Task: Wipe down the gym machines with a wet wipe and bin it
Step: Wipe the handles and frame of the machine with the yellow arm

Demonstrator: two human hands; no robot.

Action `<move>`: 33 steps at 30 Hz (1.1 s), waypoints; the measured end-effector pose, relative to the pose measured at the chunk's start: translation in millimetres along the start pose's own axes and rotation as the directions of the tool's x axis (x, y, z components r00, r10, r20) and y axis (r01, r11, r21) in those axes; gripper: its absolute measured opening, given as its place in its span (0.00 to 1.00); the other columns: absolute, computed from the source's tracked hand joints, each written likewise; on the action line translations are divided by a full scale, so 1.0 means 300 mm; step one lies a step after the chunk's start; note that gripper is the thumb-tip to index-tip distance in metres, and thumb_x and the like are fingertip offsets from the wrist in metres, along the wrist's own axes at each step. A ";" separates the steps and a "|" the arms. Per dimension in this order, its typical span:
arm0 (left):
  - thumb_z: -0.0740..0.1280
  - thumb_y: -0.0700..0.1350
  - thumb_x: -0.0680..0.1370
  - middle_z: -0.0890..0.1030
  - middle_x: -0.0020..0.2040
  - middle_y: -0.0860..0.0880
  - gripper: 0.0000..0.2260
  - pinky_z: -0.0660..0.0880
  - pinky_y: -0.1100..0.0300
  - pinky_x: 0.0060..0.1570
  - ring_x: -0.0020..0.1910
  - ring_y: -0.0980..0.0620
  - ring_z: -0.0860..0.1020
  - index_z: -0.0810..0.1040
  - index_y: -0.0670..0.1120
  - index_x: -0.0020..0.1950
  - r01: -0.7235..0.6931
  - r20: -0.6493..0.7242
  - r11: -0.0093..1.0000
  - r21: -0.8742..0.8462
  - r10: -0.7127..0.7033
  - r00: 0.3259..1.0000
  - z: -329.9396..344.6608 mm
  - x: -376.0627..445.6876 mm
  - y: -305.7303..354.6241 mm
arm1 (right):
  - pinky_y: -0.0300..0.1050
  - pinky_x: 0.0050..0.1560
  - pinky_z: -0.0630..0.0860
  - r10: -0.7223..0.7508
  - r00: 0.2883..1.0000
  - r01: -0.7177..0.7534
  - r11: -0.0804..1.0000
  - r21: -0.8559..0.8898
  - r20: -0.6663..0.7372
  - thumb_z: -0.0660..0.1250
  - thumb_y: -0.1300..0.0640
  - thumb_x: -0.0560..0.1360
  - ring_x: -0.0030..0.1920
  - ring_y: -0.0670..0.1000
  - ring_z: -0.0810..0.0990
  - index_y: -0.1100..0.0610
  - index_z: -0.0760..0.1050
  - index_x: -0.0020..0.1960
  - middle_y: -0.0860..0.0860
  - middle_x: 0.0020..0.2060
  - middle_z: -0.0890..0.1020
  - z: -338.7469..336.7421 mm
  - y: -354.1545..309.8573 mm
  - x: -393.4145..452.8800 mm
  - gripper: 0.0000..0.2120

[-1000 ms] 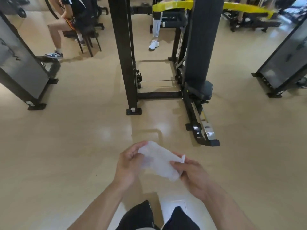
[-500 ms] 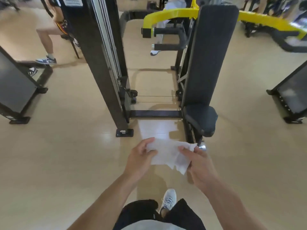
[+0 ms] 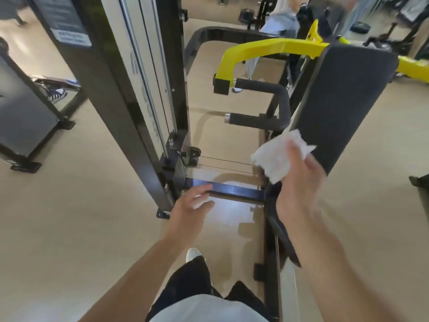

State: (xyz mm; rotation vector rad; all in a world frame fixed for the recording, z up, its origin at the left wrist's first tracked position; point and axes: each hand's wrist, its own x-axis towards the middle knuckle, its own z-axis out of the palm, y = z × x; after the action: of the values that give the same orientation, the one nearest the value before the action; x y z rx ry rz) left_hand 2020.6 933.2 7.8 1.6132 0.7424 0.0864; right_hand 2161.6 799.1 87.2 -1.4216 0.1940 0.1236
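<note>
A glossy beige gym floor (image 3: 69, 228) spreads under me. My right hand (image 3: 299, 182) grips the crumpled white wet wipe (image 3: 276, 156), held at the lower edge of the black padded backrest (image 3: 343, 103) of the machine. My left hand (image 3: 188, 210) hangs with loose, relaxed fingers, holding nothing. Beyond are black foam handles (image 3: 262, 87) on a yellow metal arm (image 3: 267, 49), and the black weight-stack tower (image 3: 130, 89) to the left.

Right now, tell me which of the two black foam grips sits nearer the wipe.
The lower grip, the short bar with the silver end cap, just left of the wipe. The upper grip joins the yellow arm.
</note>
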 end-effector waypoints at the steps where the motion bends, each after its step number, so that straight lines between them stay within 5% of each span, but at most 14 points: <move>1: 0.67 0.44 0.78 0.81 0.64 0.53 0.16 0.78 0.56 0.60 0.64 0.56 0.79 0.77 0.66 0.57 -0.012 -0.010 1.000 0.014 0.012 1.000 -0.006 0.063 0.024 | 0.37 0.37 0.75 -0.150 0.988 0.148 0.988 -0.050 -0.027 0.69 0.49 0.78 0.39 0.44 0.80 0.52 0.84 0.40 0.45 0.34 0.83 0.040 -0.025 0.055 0.12; 4: 0.67 0.42 0.81 0.81 0.63 0.53 0.14 0.75 0.65 0.55 0.63 0.57 0.78 0.78 0.58 0.62 -0.021 -0.046 1.000 -0.016 0.020 0.999 -0.024 0.215 0.123 | 0.25 0.40 0.71 -0.392 0.891 0.453 0.809 -0.374 0.230 0.65 0.51 0.82 0.45 0.39 0.78 0.56 0.83 0.58 0.44 0.45 0.83 0.148 -0.046 0.208 0.12; 7: 0.67 0.38 0.81 0.81 0.64 0.51 0.14 0.73 0.73 0.53 0.64 0.55 0.78 0.79 0.53 0.63 -0.038 -0.081 0.994 -0.106 0.029 0.996 -0.021 0.333 0.206 | 0.33 0.69 0.67 -0.206 0.719 0.678 0.416 -0.606 0.664 0.61 0.53 0.83 0.70 0.43 0.71 0.46 0.71 0.73 0.41 0.70 0.73 0.214 0.037 0.358 0.18; 9: 0.67 0.37 0.81 0.81 0.63 0.52 0.14 0.72 0.79 0.47 0.61 0.59 0.78 0.79 0.51 0.64 -0.038 -0.111 0.993 -0.111 0.025 0.993 -0.002 0.390 0.249 | 0.41 0.77 0.53 -0.045 0.623 0.775 0.171 -0.609 0.781 0.58 0.53 0.84 0.77 0.48 0.62 0.51 0.67 0.76 0.47 0.77 0.67 0.228 0.091 0.427 0.20; 11: 0.67 0.38 0.80 0.82 0.62 0.56 0.15 0.73 0.77 0.52 0.61 0.62 0.79 0.79 0.55 0.62 -0.059 -0.141 0.994 -0.089 0.046 0.989 0.023 0.440 0.277 | 0.44 0.79 0.45 0.031 0.547 0.837 -0.010 -0.547 0.837 0.53 0.49 0.85 0.80 0.49 0.52 0.53 0.61 0.79 0.48 0.80 0.60 0.228 0.116 0.477 0.24; 13: 0.68 0.38 0.80 0.82 0.62 0.57 0.15 0.75 0.63 0.63 0.62 0.60 0.79 0.80 0.58 0.59 -0.055 -0.183 0.991 -0.118 0.033 0.983 0.054 0.486 0.283 | 0.45 0.79 0.42 0.103 0.453 0.891 -0.026 -0.453 0.886 0.43 0.41 0.84 0.81 0.47 0.46 0.51 0.55 0.81 0.46 0.81 0.52 0.234 0.114 0.511 0.29; 15: 0.68 0.38 0.80 0.83 0.61 0.55 0.14 0.74 0.48 0.67 0.62 0.56 0.80 0.81 0.57 0.58 -0.044 -0.242 0.987 -0.157 0.005 0.970 0.084 0.522 0.285 | 0.46 0.80 0.48 0.153 0.389 0.908 0.102 -0.406 0.909 0.34 0.36 0.80 0.80 0.47 0.51 0.50 0.57 0.80 0.45 0.80 0.56 0.257 0.075 0.555 0.35; 17: 0.68 0.42 0.77 0.84 0.59 0.50 0.13 0.72 0.40 0.68 0.62 0.49 0.80 0.82 0.59 0.55 -0.053 -0.327 0.975 -0.215 -0.021 0.945 0.113 0.547 0.308 | 0.46 0.73 0.64 0.136 0.396 0.883 0.217 -0.417 0.908 0.41 0.39 0.83 0.74 0.50 0.67 0.51 0.64 0.78 0.48 0.75 0.70 0.294 0.035 0.622 0.31; 18: 0.67 0.44 0.75 0.84 0.59 0.49 0.12 0.71 0.39 0.69 0.63 0.46 0.80 0.83 0.59 0.54 -0.059 -0.360 0.966 -0.251 -0.036 0.932 0.130 0.556 0.319 | 0.48 0.68 0.69 0.155 0.381 0.899 0.167 -0.404 0.912 0.48 0.42 0.84 0.68 0.53 0.72 0.53 0.62 0.78 0.50 0.71 0.74 0.315 0.029 0.661 0.27; 22: 0.65 0.38 0.79 0.83 0.59 0.50 0.14 0.71 0.42 0.69 0.64 0.47 0.79 0.82 0.57 0.55 -0.059 -0.449 0.959 -0.276 -0.075 0.890 0.195 0.606 0.327 | 0.52 0.53 0.78 0.357 0.313 0.943 -0.008 -0.333 0.880 0.58 0.46 0.83 0.55 0.56 0.81 0.53 0.61 0.74 0.53 0.62 0.78 0.360 0.047 0.728 0.23; 26: 0.65 0.43 0.83 0.83 0.59 0.56 0.11 0.74 0.67 0.58 0.60 0.56 0.80 0.80 0.53 0.62 0.017 -0.462 0.980 -0.200 -0.110 0.880 0.225 0.630 0.335 | 0.48 0.46 0.80 0.337 0.288 0.945 -0.251 -0.209 0.896 0.55 0.45 0.84 0.49 0.54 0.84 0.55 0.66 0.63 0.51 0.52 0.81 0.207 -0.023 0.783 0.15; 30: 0.65 0.42 0.82 0.85 0.58 0.53 0.10 0.75 0.51 0.67 0.61 0.53 0.81 0.82 0.52 0.61 -0.012 -0.491 0.977 -0.214 -0.097 0.866 0.218 0.622 0.318 | 0.47 0.46 0.78 0.328 0.257 0.939 -0.309 -0.154 0.909 0.53 0.44 0.84 0.49 0.55 0.84 0.58 0.66 0.64 0.52 0.51 0.82 0.285 0.001 0.763 0.18; 33: 0.64 0.39 0.83 0.85 0.58 0.52 0.12 0.75 0.52 0.66 0.61 0.51 0.81 0.83 0.53 0.58 -0.035 -0.540 0.978 -0.207 -0.085 0.837 0.220 0.612 0.319 | 0.47 0.41 0.75 0.272 0.194 0.967 -0.214 -0.137 0.943 0.58 0.45 0.83 0.45 0.55 0.85 0.58 0.67 0.62 0.52 0.49 0.83 0.444 0.106 0.713 0.18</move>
State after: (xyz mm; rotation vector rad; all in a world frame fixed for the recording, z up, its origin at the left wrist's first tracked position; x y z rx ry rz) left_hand 2234.7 969.2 16.6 1.3784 1.1534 0.6129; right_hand 2372.2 929.0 30.3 -2.5012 -2.0514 0.2328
